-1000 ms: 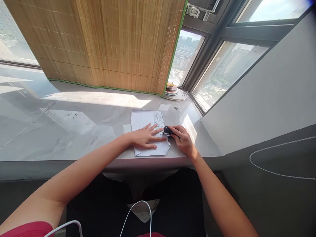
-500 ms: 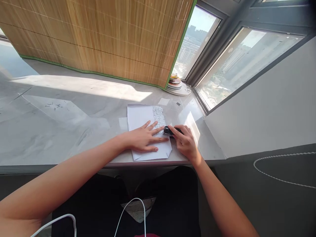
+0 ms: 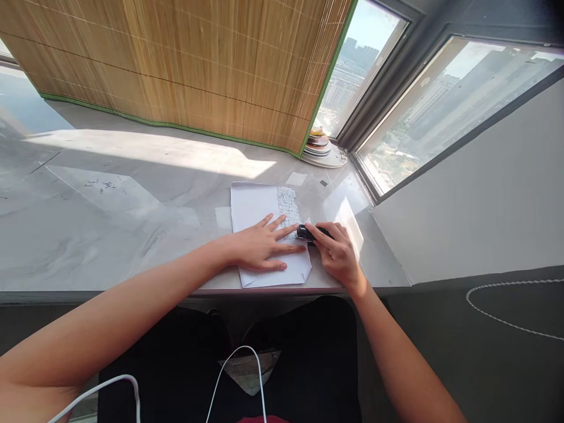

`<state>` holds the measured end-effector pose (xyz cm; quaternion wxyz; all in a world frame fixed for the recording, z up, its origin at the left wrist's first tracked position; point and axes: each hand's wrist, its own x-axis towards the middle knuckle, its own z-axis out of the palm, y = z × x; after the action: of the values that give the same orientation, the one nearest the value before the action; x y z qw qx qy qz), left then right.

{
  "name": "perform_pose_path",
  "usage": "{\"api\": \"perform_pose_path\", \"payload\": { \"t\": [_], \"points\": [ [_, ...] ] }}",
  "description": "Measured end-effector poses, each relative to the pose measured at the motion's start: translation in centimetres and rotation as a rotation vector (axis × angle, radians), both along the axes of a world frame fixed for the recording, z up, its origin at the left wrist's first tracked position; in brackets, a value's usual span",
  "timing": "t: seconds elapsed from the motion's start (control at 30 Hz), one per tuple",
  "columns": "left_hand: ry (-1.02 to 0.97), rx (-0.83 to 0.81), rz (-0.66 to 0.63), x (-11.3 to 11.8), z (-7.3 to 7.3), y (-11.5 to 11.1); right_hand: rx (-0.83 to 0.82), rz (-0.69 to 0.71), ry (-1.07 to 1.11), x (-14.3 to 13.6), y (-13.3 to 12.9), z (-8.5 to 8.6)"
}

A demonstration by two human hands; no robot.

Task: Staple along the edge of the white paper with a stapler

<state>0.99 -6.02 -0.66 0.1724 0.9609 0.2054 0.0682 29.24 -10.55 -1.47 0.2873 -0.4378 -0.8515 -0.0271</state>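
My left hand (image 3: 264,244) lies flat with fingers spread on white folded paper (image 3: 253,202), near the front edge of the ledge. A dense patch of silvery staples (image 3: 288,202) covers the paper's right side, above my fingertips. My right hand (image 3: 339,252) is closed round a black stapler (image 3: 305,231), with the index finger along its top. The stapler's front end is at the paper's right edge, beside the staple patch and my left fingertips. Its underside is hidden.
Loose bits, probably staples (image 3: 106,185), lie scattered to the left on the marble-look ledge (image 3: 88,247). Stacked plates (image 3: 324,153) stand in the window corner, beside a bamboo blind (image 3: 198,64). A small dark piece (image 3: 324,183) lies behind the paper. White cables (image 3: 259,370) hang in front.
The whole view has shifted slightly, so things sit a little further right. My hands, the paper and the stapler keep almost the same positions relative to one another.
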Motion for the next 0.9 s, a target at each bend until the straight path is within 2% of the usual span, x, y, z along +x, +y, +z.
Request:
{"api": "perform_pose_path", "payload": {
  "t": [0.5,0.73,0.9],
  "points": [
    [0.024,0.029,-0.005,0.03,0.08,-0.1,-0.011,-0.002,0.002,-0.15,-0.02,0.23],
    [0.033,-0.011,-0.004,0.19,0.1,0.04,0.028,-0.037,-0.089,-0.18,-0.06,-0.05],
    [-0.037,-0.043,0.013,0.1,-0.31,0.14,0.037,-0.098,-0.186,-0.82,-0.46,0.2]
  ]
}}
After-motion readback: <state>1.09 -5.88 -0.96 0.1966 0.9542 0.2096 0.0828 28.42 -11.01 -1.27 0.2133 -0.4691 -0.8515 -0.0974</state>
